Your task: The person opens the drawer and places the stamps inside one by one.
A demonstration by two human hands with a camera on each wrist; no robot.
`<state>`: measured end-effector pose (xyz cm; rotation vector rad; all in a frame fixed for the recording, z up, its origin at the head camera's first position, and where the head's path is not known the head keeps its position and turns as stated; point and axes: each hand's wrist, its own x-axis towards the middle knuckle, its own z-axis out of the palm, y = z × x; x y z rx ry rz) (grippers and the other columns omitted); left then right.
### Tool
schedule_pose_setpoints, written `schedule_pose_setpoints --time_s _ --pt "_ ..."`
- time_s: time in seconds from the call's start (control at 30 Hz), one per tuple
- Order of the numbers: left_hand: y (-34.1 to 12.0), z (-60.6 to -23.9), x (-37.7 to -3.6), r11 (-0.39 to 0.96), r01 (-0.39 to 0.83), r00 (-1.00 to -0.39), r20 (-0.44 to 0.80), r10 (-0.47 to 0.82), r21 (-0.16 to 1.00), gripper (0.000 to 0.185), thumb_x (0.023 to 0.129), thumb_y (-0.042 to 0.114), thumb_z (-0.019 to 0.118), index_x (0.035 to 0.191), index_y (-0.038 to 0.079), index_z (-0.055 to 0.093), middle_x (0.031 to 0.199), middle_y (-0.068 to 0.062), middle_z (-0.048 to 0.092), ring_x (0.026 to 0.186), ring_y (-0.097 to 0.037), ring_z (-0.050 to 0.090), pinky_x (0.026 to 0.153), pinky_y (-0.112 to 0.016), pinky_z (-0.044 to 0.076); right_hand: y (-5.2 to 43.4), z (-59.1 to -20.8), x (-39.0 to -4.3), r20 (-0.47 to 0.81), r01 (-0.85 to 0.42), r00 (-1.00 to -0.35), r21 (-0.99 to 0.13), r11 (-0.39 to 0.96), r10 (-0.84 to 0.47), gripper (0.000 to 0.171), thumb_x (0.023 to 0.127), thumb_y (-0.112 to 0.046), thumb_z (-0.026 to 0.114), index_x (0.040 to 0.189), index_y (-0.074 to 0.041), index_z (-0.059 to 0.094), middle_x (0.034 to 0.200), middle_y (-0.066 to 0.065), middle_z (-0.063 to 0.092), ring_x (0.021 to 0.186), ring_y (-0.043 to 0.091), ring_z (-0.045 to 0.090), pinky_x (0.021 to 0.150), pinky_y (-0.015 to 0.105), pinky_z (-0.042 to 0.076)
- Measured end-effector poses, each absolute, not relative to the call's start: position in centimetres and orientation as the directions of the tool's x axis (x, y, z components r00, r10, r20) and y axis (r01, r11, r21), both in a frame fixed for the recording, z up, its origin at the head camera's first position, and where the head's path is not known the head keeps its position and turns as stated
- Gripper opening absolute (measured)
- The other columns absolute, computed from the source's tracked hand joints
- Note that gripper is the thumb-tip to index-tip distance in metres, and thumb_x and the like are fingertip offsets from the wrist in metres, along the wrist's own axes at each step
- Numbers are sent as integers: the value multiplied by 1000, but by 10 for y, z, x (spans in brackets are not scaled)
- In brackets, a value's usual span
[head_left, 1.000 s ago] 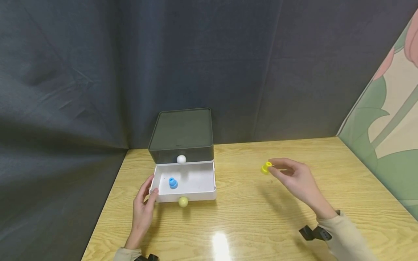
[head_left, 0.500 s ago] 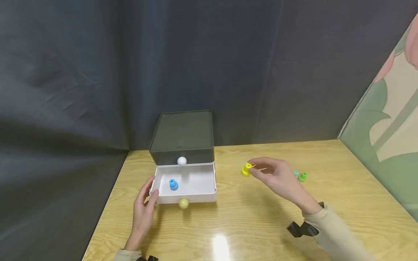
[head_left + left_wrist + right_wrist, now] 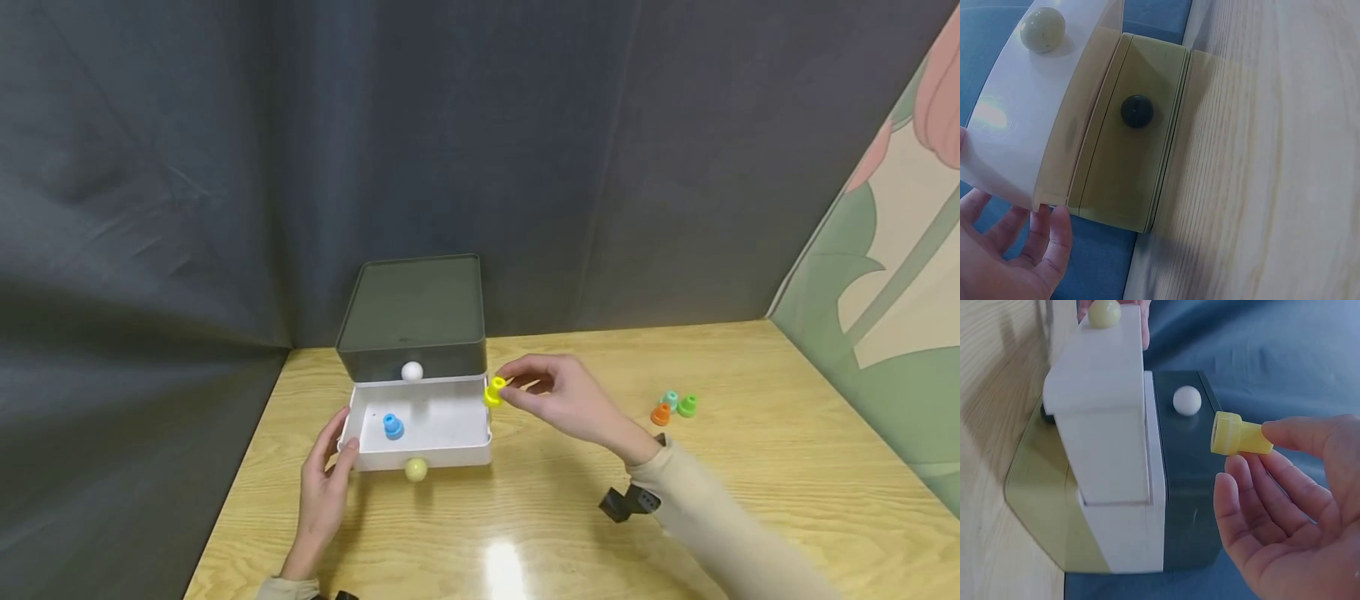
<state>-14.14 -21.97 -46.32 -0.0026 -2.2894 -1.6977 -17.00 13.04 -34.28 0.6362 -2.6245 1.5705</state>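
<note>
My right hand (image 3: 562,400) pinches a yellow stepped plastic peg (image 3: 1242,434) between thumb and fingertips, its wide end away from the palm. In the head view the peg overlaps the right wall of the pulled-out white drawer (image 3: 450,418). My left hand (image 3: 321,496) grips that drawer at its front left corner, thumb on the front edge and fingers along the outer side. A blue peg (image 3: 393,427) of like shape stands inside the drawer, left of its middle. The drawer's front carries a pale yellow-green ball knob (image 3: 416,470).
The dark drawer box (image 3: 423,304) stands against the grey curtain, a white knob (image 3: 412,372) on its top drawer. Below the white drawer is an olive section with a black knob (image 3: 1137,111). Orange (image 3: 661,414), teal (image 3: 670,400) and green (image 3: 687,406) pegs lie on the table at right.
My right hand has carried the yellow peg leftward across the table to the drawer's right edge. The orange, teal and green pegs have come into sight behind it. My left hand stays on the drawer.
</note>
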Motion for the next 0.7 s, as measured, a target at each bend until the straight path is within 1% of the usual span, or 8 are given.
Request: schedule_pose_setpoints --time_s 0.13,0.2,0.4,0.53,0.7 --pt "-218 -464 -143 299 175 -957 234 -173 938 48 111 17 55 158 11 51 160 -15 54 124 4 53 89 -12 50 114 -340 -179 211 -361 -898 -855 372 -386 22 97 -14 77 117 -6 79 111 7 80 98 16 74 83 26 62" --pt "-217 -464 -144 298 174 -957 233 -174 939 48 111 16 55 158 11 51 160 -15 54 123 4 53 89 -12 50 107 -340 -183 202 -367 -888 -852 373 -413 22 97 -13 76 118 -5 79 112 7 79 98 15 74 83 25 61" --pt "-216 -465 -147 294 176 -959 231 -163 940 48 111 16 55 159 11 50 160 -15 54 121 4 54 89 -13 51 88 -342 -195 170 -379 -872 -828 413 -458 20 97 -10 76 117 -7 80 111 6 80 94 12 73 85 24 60" --pt "-215 -464 -148 293 178 -959 233 -164 939 48 111 16 55 159 11 50 160 -17 54 121 3 54 88 -13 51 72 -348 -203 164 -389 -860 -822 415 -483 21 95 -4 77 116 -4 80 108 8 81 92 12 76 86 25 61" --pt "-215 -464 -148 298 179 -957 236 -168 938 48 111 16 55 159 10 50 160 -18 54 122 3 54 88 -13 50 55 -357 -209 144 -401 -852 -797 451 -503 20 95 -4 78 114 -3 80 104 7 82 91 12 77 85 24 61"
